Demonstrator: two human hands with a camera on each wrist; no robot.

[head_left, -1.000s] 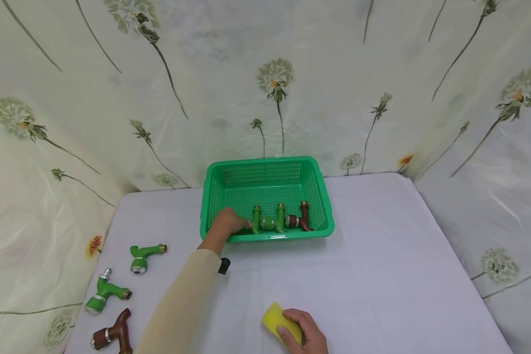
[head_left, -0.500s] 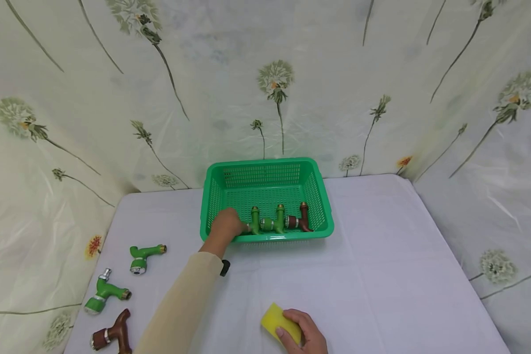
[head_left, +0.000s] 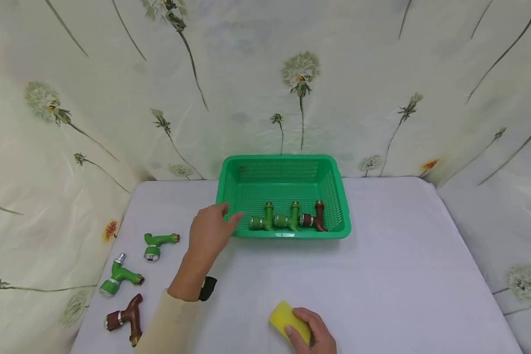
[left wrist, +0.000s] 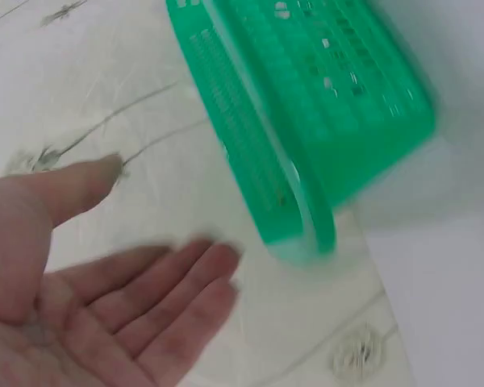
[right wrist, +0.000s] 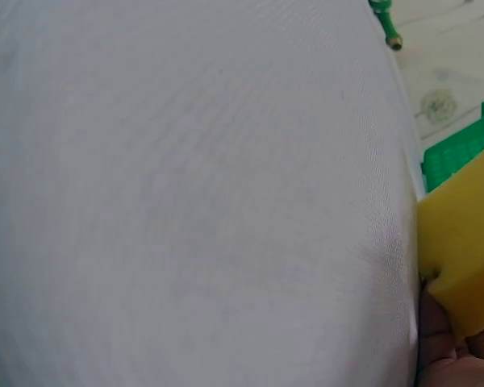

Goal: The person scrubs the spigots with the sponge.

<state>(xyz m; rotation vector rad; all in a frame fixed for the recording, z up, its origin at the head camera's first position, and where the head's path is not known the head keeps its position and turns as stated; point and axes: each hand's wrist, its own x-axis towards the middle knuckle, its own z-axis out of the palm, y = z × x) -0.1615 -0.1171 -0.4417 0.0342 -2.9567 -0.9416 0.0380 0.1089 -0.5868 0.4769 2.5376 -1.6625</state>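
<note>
My left hand (head_left: 209, 230) is beside the near left corner of a green plastic basket (head_left: 342, 216), its fingers extended and holding nothing. The left wrist view shows the palm and fingers apart from the basket wall (left wrist: 250, 153). Inside the basket, along its near side, two green taps (head_left: 265, 220) and a brown tap (head_left: 318, 219) lie in a row. Low in the head view, my right hand (head_left: 317, 337) grips a yellow sponge (head_left: 287, 317) between thumb and fingers. The right wrist view shows the sponge (right wrist: 468, 234) at its right edge.
Left on the white-covered table (head_left: 389, 265) lie a green tap (head_left: 158, 241), a green tap with a silver nozzle (head_left: 123, 274) and a brown tap (head_left: 132, 317). A flower-patterned sheet (head_left: 248, 98) hangs behind and beside the table.
My left hand has come out of the basket, moving left and toward me, with fingers now straightened. A green tap it was at stays in the basket. The head view has shifted slightly.
</note>
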